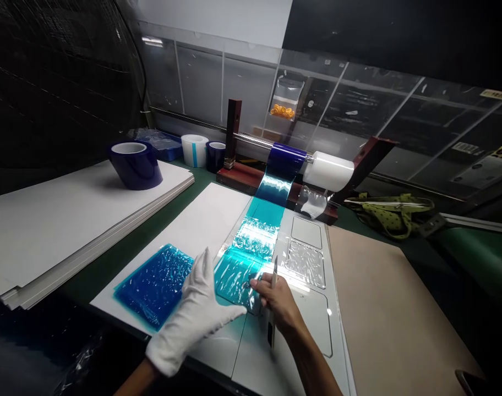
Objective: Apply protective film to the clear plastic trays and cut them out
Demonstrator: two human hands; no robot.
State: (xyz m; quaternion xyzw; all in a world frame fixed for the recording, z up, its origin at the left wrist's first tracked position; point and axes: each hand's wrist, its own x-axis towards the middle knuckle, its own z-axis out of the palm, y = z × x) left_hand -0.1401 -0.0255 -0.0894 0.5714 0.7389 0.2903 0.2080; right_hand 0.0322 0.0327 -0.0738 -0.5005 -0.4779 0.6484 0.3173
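My left hand (197, 308), in a white glove, is open with thumb and fingers spread. It hovers between a stack of blue film sheets (152, 289) and a strip of clear blue film (264, 212). The strip runs down from a dark blue film roll (287, 158) onto the white board. Bare, my right hand (279, 301) is closed around a slim craft knife (271, 333), blade pointing up and away. Its thumb and forefinger are at the lower right edge of the film; whether they pinch it I cannot tell.
A white roll (328, 170) shares the metal rod on a dark red stand (251, 184). Rounded outlines and a clear film piece (306, 263) lie on the board's right. Left, a blue tape roll (135, 165) sits on stacked white sheets (69, 220). A brown board (383, 308) lies right.
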